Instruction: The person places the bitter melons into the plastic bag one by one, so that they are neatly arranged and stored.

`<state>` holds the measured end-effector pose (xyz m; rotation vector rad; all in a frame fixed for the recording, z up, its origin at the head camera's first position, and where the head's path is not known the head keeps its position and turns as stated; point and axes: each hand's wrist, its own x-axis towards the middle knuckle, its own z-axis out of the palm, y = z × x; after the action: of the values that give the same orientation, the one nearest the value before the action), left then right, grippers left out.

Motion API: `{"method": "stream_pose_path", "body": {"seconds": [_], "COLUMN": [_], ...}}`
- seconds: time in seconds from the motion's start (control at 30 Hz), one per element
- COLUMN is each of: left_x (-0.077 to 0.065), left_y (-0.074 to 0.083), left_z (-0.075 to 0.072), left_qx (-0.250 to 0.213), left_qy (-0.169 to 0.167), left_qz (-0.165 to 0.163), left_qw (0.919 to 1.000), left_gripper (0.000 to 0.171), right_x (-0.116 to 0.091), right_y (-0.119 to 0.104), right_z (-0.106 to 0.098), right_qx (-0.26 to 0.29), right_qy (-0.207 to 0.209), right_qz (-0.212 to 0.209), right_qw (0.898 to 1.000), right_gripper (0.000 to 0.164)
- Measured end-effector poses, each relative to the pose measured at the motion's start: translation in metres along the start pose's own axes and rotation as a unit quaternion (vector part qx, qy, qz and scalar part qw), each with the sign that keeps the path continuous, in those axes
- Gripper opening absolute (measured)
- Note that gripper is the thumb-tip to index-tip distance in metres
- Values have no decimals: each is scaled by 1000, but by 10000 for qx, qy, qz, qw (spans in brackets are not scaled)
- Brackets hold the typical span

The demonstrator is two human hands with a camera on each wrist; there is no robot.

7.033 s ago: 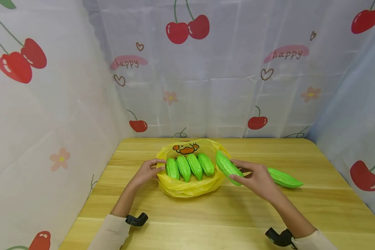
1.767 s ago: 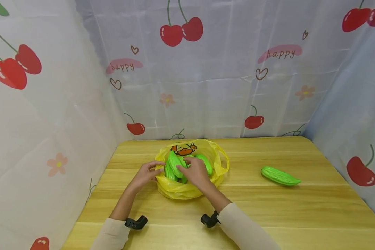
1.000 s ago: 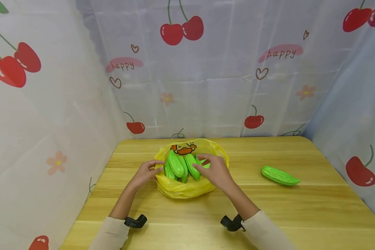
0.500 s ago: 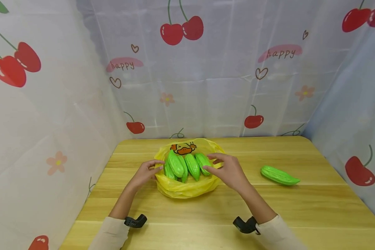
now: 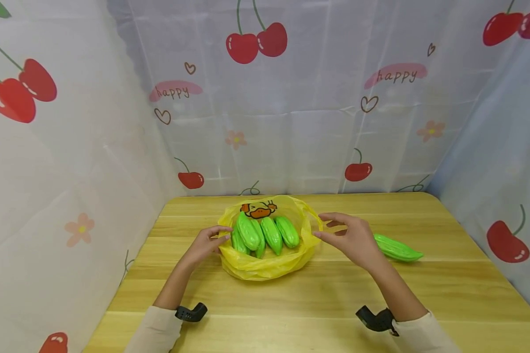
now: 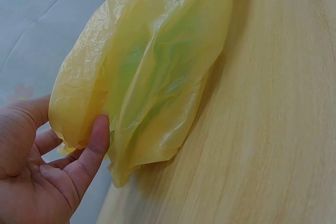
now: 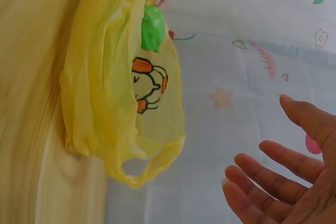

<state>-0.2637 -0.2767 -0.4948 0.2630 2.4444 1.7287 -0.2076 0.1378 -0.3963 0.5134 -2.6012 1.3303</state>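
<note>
A yellow plastic bag [image 5: 260,269] with a duck face printed inside stands with its mouth wide on the table. Several green bitter melons [image 5: 271,235] lie in it, one resting on top of others at the left. My left hand [image 5: 203,246] holds the bag's left rim between thumb and fingers; in the left wrist view the fingertips [image 6: 100,132] meet the thin plastic. Just right of the bag's handle loop, my right hand [image 5: 355,242] hovers with fingers spread and nothing in them. Beyond it, one more bitter melon [image 5: 399,249] lies on the table, partly covered by that hand.
The wooden table [image 5: 265,314] ends at a cherry-print curtain [image 5: 291,127] at the back, with similar curtains at both sides. A black camera band [image 5: 375,319] sits on the right wrist and another band [image 5: 191,313] on the left.
My right hand laid a bitter melon on the others at the bag's left, let go, and drew back to the right out of the bag. The left hand stays at the rim.
</note>
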Motion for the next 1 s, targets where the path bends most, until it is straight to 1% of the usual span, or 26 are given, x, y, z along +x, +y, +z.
{"method": "stream_pose_path", "body": {"seconds": [0.27, 0.53, 0.6, 0.7, 0.73, 0.83, 0.93, 1.0], "left_x": [0, 1, 0, -3, -5, -5, -3, -1], "left_y": [1, -1, 0, 9, 12, 12, 4, 0], "left_z": [0, 0, 1, 3, 3, 2, 0, -1], "left_qx": [31, -54, -93, -107, -93, -64, -65, -97], "left_qy": [-39, -113, -153, -182, -171, -149, -112, -107], "left_qz": [60, 28, -14, -86, -90, -10, 62, 31], "left_qw": [10000, 9999, 9998, 9997, 9998, 9999, 9999, 9999], "left_gripper": [34, 36, 36, 36, 36, 36, 37, 38], "right_x": [-12, -23, -26, -30, -32, -36, -41, -43], "right_y": [17, 45, 52, 62, 65, 76, 85, 93], "right_z": [-28, -49, -54, -62, -65, -71, -76, -79], "right_qx": [-226, -556, -602, -686, -707, -746, -801, -885], "right_qy": [164, 256, 264, 271, 275, 301, 304, 276], "right_qz": [-186, -146, -122, -57, -37, 40, 114, 168], "right_qw": [9994, 9980, 9978, 9973, 9971, 9968, 9963, 9956], "right_gripper": [48, 48, 48, 49, 50, 53, 55, 57]}}
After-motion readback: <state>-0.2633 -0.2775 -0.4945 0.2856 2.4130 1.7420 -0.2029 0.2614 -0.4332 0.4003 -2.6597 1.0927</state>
